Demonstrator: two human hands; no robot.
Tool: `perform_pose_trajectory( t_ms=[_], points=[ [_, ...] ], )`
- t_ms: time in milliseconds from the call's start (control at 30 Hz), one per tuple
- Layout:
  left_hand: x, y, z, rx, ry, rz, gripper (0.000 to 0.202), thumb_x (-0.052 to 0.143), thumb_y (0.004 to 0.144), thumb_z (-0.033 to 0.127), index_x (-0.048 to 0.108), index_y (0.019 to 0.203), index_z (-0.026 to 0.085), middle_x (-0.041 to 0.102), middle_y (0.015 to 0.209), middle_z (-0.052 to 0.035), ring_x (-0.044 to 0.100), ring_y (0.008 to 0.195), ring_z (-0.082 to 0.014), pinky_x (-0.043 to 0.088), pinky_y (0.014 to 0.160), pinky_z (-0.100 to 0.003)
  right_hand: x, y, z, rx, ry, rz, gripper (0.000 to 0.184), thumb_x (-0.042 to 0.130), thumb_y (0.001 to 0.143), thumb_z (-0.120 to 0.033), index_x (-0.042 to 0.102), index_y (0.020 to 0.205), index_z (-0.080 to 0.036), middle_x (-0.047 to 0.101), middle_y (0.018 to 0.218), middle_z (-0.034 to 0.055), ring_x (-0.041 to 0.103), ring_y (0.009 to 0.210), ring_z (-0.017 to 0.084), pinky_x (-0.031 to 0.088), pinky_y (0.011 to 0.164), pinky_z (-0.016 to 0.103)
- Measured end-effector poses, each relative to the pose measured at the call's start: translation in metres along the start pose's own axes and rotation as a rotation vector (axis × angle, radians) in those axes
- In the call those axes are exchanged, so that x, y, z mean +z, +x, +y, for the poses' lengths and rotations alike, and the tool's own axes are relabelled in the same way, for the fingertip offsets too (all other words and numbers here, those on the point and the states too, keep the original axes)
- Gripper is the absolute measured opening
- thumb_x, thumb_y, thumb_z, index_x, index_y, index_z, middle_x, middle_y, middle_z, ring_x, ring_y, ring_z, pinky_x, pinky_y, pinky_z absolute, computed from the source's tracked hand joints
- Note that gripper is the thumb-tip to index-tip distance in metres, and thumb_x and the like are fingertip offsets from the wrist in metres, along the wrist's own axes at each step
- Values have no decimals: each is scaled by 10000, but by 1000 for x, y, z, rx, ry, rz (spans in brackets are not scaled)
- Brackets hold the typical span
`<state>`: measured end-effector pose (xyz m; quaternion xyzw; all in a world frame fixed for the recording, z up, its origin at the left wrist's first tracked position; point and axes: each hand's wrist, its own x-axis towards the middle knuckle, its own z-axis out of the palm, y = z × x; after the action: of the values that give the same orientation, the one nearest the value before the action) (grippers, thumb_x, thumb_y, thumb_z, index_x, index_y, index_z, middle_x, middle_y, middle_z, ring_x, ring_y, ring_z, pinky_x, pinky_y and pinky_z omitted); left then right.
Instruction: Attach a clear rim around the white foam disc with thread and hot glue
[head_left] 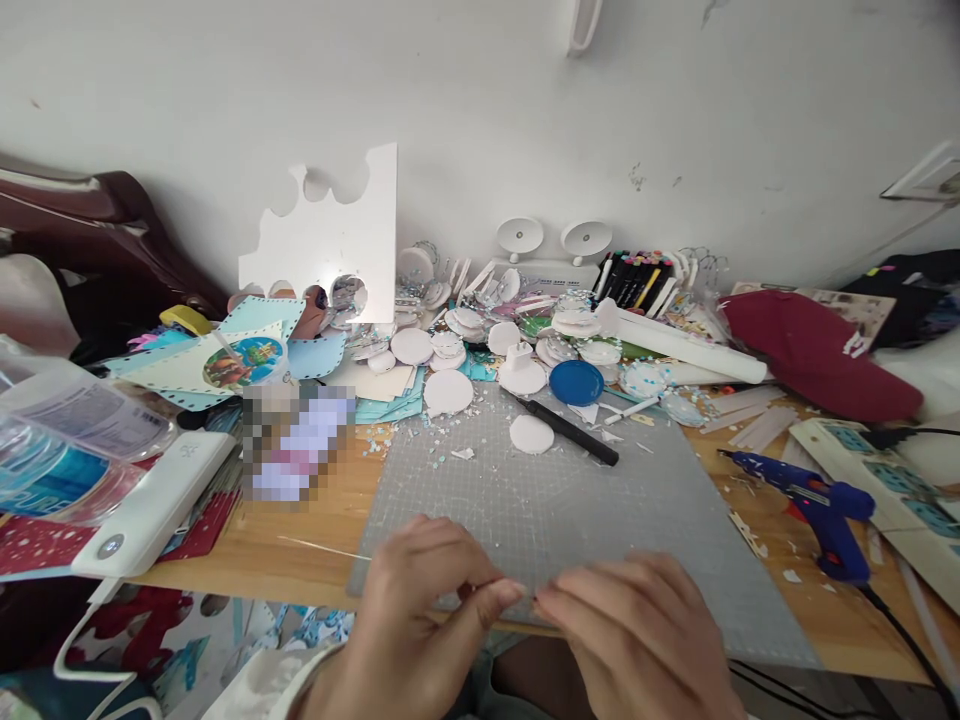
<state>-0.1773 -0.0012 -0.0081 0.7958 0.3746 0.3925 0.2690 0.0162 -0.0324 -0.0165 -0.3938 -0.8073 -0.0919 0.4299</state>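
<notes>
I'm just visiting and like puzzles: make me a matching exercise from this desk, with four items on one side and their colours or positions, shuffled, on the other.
Column 1
1. Hot glue gun
2. Baseball cap
3. Cutting mat
4. Left hand and right hand

Column 2
A. Grey, marked with a grid
B. Close together, fingertips toward each other
C. Blue, with a black cord
D. Maroon, at the right, near the wall

Right pairs: 1-C, 2-D, 3-A, 4-B
</notes>
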Motion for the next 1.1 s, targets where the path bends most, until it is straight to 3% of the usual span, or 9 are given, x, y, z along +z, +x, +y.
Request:
perform_pose_trajectory(
  t_ms=[67,167,300,400,600,700,833,1000,1100],
  points=[
    [-2,1,0,-175,-107,-128,310,627,888,234,614,588,160,627,539,16,576,523,-96,445,515,-196,-2,0,0,-101,-89,-17,174,571,891,-76,676,897,-213,766,711,-44,682,591,108,440,629,300],
    [-4,3,-2,-231,-142,-191,297,640,881,243,650,596,159,643,550,8,589,535,-97,461,514,-179,2,0,-1,21,-7,-40,183,539,915,-105,642,815,-217,730,678,-35,632,553,109,428,604,299],
    [-5,0,-5,-27,-42,7,65,663,871,200,708,908,169,716,799,-23,645,645,-91,531,619,-171,13,-3,2,318,192,-45,163,553,917,-148,596,773,-211,667,691,-10,607,609,130,450,585,273],
    [-4,-6,-7,108,165,130,247,672,870,205,632,1110,166,699,995,-63,663,738,-105,559,712,-201,15,-8,4,453,301,-64,136,581,908,-166,596,783,-218,660,708,-13,623,639,132,486,587,239],
    [-4,-13,-15,255,437,-27,267,559,946,216,595,1207,173,699,1084,-83,669,904,-181,550,812,-305,15,-13,5,544,388,-132,114,605,907,-202,622,795,-217,662,714,-10,633,631,126,516,567,192],
    [-2,-10,-19,256,445,-49,239,516,962,189,612,1179,160,702,1061,-89,659,861,-178,549,779,-304,16,-11,5,488,351,-114,122,592,903,-170,617,790,-210,669,715,-1,637,630,131,516,571,208],
    [-1,-4,-20,249,346,-78,171,536,939,137,646,1068,158,711,977,-76,639,809,-174,536,716,-285,13,-8,5,248,173,3,156,567,891,-92,642,816,-206,698,708,8,631,596,132,483,572,255],
    [-8,0,-15,19,-33,-249,144,587,893,89,675,809,166,669,733,-11,629,665,-102,486,601,-177,0,-13,6,-115,-5,-67,240,498,916,-35,691,955,-172,763,785,25,683,647,132,497,631,283],
    [-15,1,-14,-39,-17,-299,167,578,894,90,671,776,164,657,730,-14,624,669,-108,480,600,-184,1,-16,9,-83,57,-119,280,460,931,-34,688,1015,-171,757,849,42,686,706,142,524,677,279]
  ],
)
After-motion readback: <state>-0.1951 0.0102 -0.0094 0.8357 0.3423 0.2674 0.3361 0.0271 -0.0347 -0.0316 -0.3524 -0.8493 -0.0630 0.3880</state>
